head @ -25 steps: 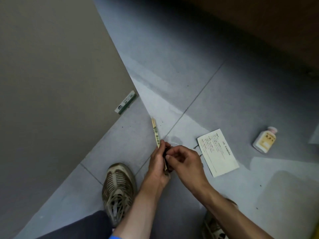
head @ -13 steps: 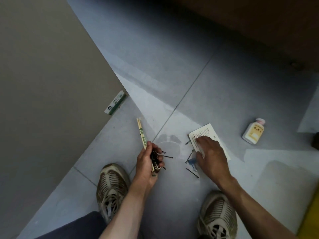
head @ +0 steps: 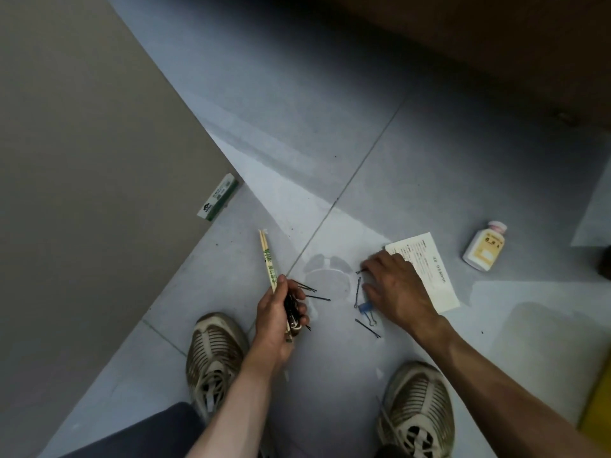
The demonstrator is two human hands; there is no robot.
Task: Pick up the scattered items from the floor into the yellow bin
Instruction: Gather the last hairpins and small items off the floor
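A: What is the left hand (head: 276, 320) doing?

B: Its fingers are curled round a wrapped pair of chopsticks (head: 268, 257) and a bundle of black hairpins (head: 292, 310), a few pins sticking out toward the paper leaflet (head: 429, 271).

A: And the right hand (head: 395, 287)?

B: It lies palm down over the leaflet's near corner, fingers bent to the floor at a loose hairpin (head: 358, 290). Whether it has actually pinched the pin, I cannot tell.

A: What else lies near the leaflet?

B: A blue binder clip (head: 367, 309) just beside it, under the right thumb, and another hairpin (head: 367, 328) just nearer the shoes. A white pill bottle (head: 484, 251) lies beyond the leaflet's far edge. A green-and-white box (head: 218, 201) sits well away, past the chopsticks, against the grey panel (head: 82, 193).

A: The yellow bin (head: 596, 406)?

B: Only its edge shows, well apart from the leaflet, beside the right shoe (head: 416, 411).
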